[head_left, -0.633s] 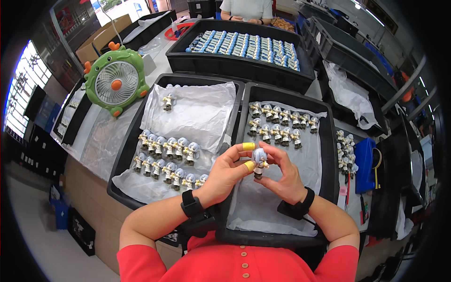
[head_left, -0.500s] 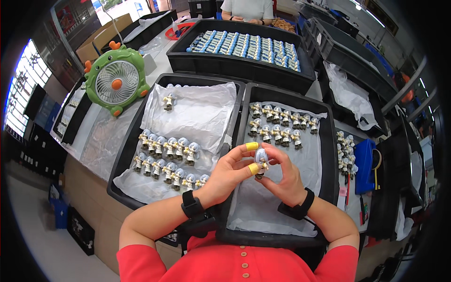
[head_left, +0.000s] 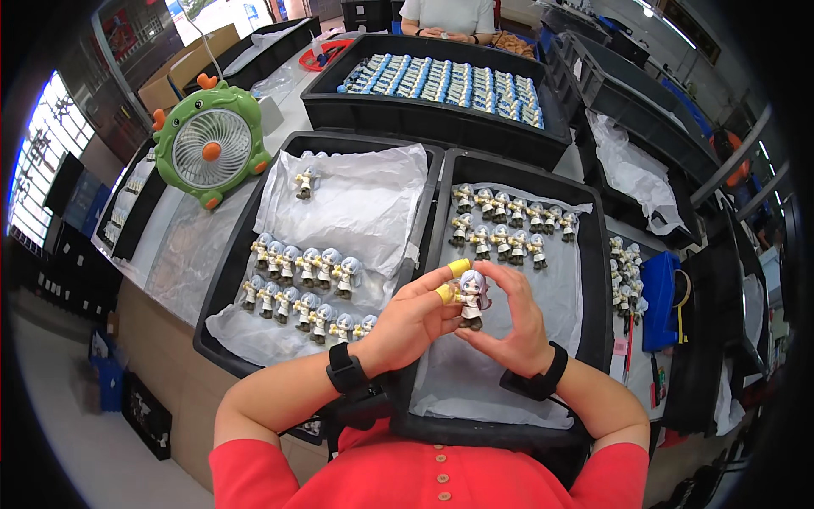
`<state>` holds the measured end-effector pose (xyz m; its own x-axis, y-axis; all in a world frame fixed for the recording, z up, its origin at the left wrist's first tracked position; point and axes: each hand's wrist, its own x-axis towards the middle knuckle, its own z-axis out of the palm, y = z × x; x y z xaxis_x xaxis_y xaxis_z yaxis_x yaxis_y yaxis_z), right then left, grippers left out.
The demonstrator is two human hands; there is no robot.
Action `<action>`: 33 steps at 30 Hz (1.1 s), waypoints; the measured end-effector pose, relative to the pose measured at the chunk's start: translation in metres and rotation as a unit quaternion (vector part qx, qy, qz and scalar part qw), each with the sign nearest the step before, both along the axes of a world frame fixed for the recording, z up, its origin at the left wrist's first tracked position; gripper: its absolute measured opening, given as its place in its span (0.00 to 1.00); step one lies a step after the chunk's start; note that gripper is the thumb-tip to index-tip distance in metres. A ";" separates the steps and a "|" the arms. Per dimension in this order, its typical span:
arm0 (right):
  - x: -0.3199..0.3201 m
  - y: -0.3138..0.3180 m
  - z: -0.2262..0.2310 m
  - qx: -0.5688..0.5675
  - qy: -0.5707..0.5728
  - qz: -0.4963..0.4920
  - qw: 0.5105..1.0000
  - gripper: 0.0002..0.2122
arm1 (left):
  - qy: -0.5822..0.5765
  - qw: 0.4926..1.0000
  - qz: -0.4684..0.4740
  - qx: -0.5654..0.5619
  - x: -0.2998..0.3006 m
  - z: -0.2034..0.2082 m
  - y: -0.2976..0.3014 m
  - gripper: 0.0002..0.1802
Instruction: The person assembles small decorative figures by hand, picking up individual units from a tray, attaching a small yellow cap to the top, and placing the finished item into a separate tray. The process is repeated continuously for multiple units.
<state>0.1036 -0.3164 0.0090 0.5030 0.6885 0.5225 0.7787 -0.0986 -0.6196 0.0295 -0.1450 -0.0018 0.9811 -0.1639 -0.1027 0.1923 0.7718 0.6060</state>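
A small chibi figurine (head_left: 471, 307) with pale lilac hair, a white outfit and dark boots stands upright between my hands, face toward me. My left hand (head_left: 405, 327), with yellow covers on thumb and index finger, pinches it from its left side. Curved around the other side, my right hand (head_left: 519, 332) has its index finger at the head and its thumb by the boots. Below them is a black tray (head_left: 603, 280) lined with white sheet, where two rows of similar figurines (head_left: 500, 206) lie at the far end.
A second black tray (head_left: 222, 284) on the left holds more figurines (head_left: 307, 267) on white sheets. Beyond stands a large black tray (head_left: 424, 113) filled with blue-and-white pieces. A green fan (head_left: 210, 144) sits at left, a blue bin (head_left: 658, 301) at right. Another person (head_left: 447, 15) works opposite.
The figurine has turned so that its front and face now show toward me. My left fingers have shifted slightly left along its side, and my right fingers have moved a little.
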 end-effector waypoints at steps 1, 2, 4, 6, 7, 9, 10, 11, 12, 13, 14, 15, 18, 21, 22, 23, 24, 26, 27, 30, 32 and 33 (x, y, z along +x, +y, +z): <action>0.001 0.000 0.000 -0.004 0.021 0.002 1.000 0.38 | 0.001 1.000 -0.001 0.001 0.002 0.002 0.000 0.25; 0.002 0.000 -0.001 -0.008 0.044 0.005 0.999 0.39 | 0.004 1.000 0.000 0.002 0.002 0.002 0.000 0.25; 0.002 -0.001 -0.004 -0.011 0.076 0.009 0.997 0.39 | 0.004 1.000 0.000 -0.001 0.003 -0.001 -0.001 0.25; 0.003 -0.001 -0.006 -0.008 0.092 0.014 0.996 0.39 | 0.002 1.000 0.005 0.000 0.002 -0.001 0.000 0.25; 0.004 -0.001 -0.007 -0.007 0.098 0.014 0.995 0.39 | 0.000 1.000 0.008 0.000 0.002 0.000 -0.001 0.25; 0.004 -0.002 -0.007 -0.005 0.110 0.014 0.994 0.39 | -0.004 1.000 0.011 0.000 0.001 0.000 -0.001 0.25; 0.005 -0.002 -0.006 -0.009 0.106 0.015 0.994 0.39 | -0.007 1.000 0.011 -0.002 0.001 -0.001 -0.001 0.25; 0.005 -0.003 -0.006 -0.013 0.103 0.015 0.995 0.39 | -0.010 1.000 0.010 -0.004 0.001 -0.002 -0.001 0.25; 0.005 -0.004 -0.005 -0.017 0.099 0.015 0.995 0.39 | -0.011 1.000 0.011 -0.005 0.001 -0.002 -0.001 0.25; 0.005 -0.004 -0.005 -0.016 0.101 0.013 0.995 0.39 | -0.013 1.000 0.012 -0.006 0.001 -0.002 -0.001 0.25; 0.005 -0.004 -0.005 -0.015 0.102 0.013 0.995 0.38 | -0.014 1.000 0.013 -0.007 0.001 -0.002 -0.001 0.25; 0.005 -0.003 -0.004 -0.014 0.103 0.012 0.994 0.38 | -0.015 1.000 0.013 -0.003 0.000 -0.003 -0.001 0.25; 0.005 -0.002 -0.001 -0.005 0.091 0.014 0.996 0.35 | -0.018 1.000 0.009 0.004 0.000 -0.004 -0.001 0.25; 0.005 -0.002 0.003 -0.002 0.080 0.014 0.997 0.33 | -0.018 1.000 0.005 0.007 -0.001 -0.002 -0.001 0.25; 0.005 -0.002 0.004 -0.005 0.076 0.013 0.997 0.33 | -0.017 1.000 0.004 0.009 -0.001 -0.002 -0.001 0.25; 0.005 -0.002 0.004 -0.007 0.071 0.013 0.997 0.33 | -0.016 1.000 0.004 0.011 -0.001 -0.002 -0.001 0.25; 0.005 -0.002 0.005 -0.009 0.067 0.012 0.998 0.33 | -0.014 1.000 0.005 0.016 -0.001 -0.002 -0.001 0.25; 0.006 -0.003 0.005 -0.012 0.071 0.015 0.997 0.33 | -0.010 1.000 0.007 0.026 -0.001 -0.002 -0.002 0.25; 0.006 -0.003 0.005 -0.014 0.072 0.017 0.997 0.33 | -0.013 1.000 0.005 0.027 -0.001 -0.002 -0.002 0.25; 0.005 -0.003 0.000 -0.013 0.111 0.011 0.994 0.34 | -0.016 1.000 0.001 0.024 0.000 -0.002 -0.001 0.25; 0.006 -0.003 0.000 -0.018 0.112 0.013 0.993 0.35 | -0.010 1.000 0.001 0.016 0.001 -0.002 -0.001 0.24; 0.006 -0.003 0.000 -0.020 0.113 0.013 0.993 0.36 | -0.010 1.000 0.001 0.020 0.001 -0.001 0.000 0.24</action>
<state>0.1093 -0.3194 0.0088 0.5852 0.7213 0.3705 0.6232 -0.1078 -0.7746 0.0309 -0.1448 -0.0032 0.9834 -0.1581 -0.0894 0.1783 0.7467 0.6408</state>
